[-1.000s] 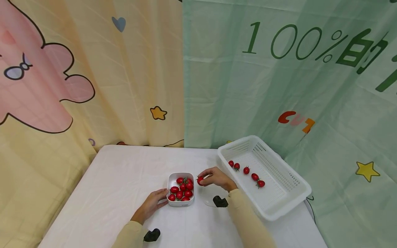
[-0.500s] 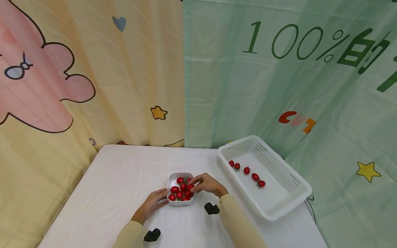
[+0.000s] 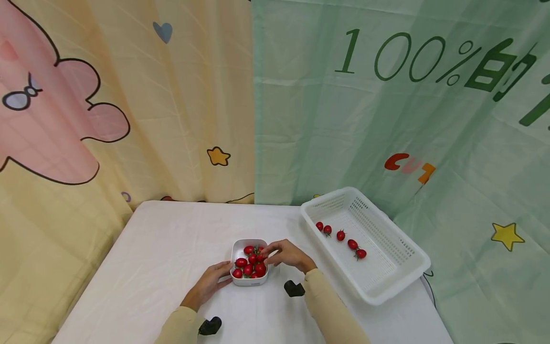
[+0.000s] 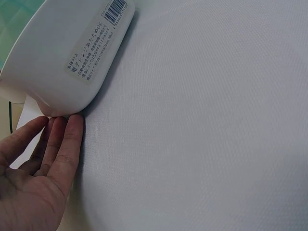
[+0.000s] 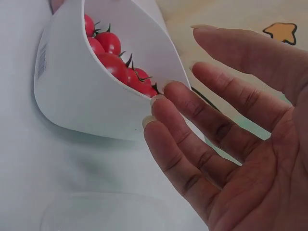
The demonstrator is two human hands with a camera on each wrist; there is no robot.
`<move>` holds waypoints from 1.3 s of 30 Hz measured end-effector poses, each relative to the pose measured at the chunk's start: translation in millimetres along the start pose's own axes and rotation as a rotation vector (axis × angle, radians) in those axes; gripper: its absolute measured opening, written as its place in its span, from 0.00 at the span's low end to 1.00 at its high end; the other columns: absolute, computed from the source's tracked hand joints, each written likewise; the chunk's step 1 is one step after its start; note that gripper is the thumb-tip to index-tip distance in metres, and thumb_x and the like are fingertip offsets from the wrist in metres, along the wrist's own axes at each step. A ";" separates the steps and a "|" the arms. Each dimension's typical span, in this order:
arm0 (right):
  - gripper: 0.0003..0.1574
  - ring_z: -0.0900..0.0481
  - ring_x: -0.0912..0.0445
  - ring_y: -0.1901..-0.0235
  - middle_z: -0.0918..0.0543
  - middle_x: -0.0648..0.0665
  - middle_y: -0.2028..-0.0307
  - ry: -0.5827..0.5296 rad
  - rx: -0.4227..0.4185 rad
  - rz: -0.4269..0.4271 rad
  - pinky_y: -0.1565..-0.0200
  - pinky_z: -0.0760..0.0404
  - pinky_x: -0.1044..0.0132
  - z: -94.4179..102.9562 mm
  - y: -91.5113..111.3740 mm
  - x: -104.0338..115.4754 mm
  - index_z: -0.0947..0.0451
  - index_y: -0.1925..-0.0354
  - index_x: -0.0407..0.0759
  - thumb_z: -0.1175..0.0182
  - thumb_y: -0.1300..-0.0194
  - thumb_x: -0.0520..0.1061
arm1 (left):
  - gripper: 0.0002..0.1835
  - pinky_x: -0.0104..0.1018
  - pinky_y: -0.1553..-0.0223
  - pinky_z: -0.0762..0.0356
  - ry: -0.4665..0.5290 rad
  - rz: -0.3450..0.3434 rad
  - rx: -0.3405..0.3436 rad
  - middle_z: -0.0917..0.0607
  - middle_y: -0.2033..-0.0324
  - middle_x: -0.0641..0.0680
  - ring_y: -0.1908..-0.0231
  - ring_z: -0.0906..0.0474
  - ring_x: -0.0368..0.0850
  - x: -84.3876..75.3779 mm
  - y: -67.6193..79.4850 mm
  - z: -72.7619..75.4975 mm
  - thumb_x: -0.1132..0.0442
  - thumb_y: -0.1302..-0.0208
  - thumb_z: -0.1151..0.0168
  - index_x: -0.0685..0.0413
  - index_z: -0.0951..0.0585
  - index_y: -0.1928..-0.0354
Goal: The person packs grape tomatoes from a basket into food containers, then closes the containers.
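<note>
A small white box (image 3: 250, 282) stands on the table, holding several red cherry tomatoes (image 3: 241, 263) with green stems. My left hand (image 3: 209, 284) rests against the box's left side; in the left wrist view its extended fingertips touch the lower wall near a printed label (image 4: 91, 53). Over the box's right rim is my right hand (image 3: 289, 255). Its fingers are spread and slightly bent, with nothing between them in the right wrist view, and the tomatoes (image 5: 113, 65) lie just beyond the fingertips. The right fingers hide part of the box's right side in the head view.
A large white slotted basket (image 3: 386, 253) stands at the table's right, with several cherry tomatoes (image 3: 341, 235) along its left side. A faint clear, round-cornered piece (image 5: 96, 211) lies beside the box. Printed curtains (image 3: 301, 105) hang behind the white table (image 3: 180, 229).
My right hand has moved left from beside the box to its right rim and let go of the cherry tomato it pinched. The left hand stays at the box.
</note>
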State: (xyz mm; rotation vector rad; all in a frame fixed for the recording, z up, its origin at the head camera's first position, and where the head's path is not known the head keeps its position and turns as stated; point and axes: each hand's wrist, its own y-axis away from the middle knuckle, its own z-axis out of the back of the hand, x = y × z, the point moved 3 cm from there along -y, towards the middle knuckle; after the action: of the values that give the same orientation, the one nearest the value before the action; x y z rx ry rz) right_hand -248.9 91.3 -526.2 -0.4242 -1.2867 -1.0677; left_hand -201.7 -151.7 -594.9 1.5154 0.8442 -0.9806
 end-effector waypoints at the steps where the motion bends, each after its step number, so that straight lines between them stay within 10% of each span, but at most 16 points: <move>1: 0.17 0.21 0.56 0.61 0.16 0.46 0.59 0.000 -0.002 0.004 0.58 0.16 0.61 2.3 1.1 -0.1 0.19 0.52 0.35 0.35 0.39 0.40 | 0.30 0.51 0.42 0.26 0.000 0.000 0.001 0.26 0.42 0.65 0.45 0.27 0.56 0.2 0.1 0.1 0.54 0.29 0.46 0.72 0.33 0.36; 29: 0.23 0.20 0.38 0.58 0.19 0.34 0.54 -0.073 -0.249 0.063 0.56 0.16 0.56 107.2 73.2 -6.7 0.25 0.46 0.28 0.38 0.35 0.41 | 0.31 0.52 0.41 0.27 -0.002 -0.027 0.024 0.26 0.44 0.67 0.47 0.26 0.53 -3.2 0.8 -1.8 0.54 0.28 0.46 0.76 0.35 0.37; 39: 0.23 0.19 0.46 0.60 0.19 0.32 0.55 -0.034 -0.303 0.031 0.55 0.16 0.56 135.9 91.8 -24.4 0.26 0.47 0.26 0.40 0.33 0.43 | 0.30 0.51 0.42 0.26 -0.008 -0.024 0.026 0.25 0.44 0.67 0.47 0.26 0.53 -4.3 2.7 -1.2 0.55 0.28 0.47 0.75 0.35 0.36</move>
State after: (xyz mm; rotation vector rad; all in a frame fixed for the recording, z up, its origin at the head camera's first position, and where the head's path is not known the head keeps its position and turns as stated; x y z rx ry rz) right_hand -247.5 251.2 -482.6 -0.6905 -1.1466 -1.2382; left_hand -200.8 -150.9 -589.9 1.5252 0.8485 -1.0178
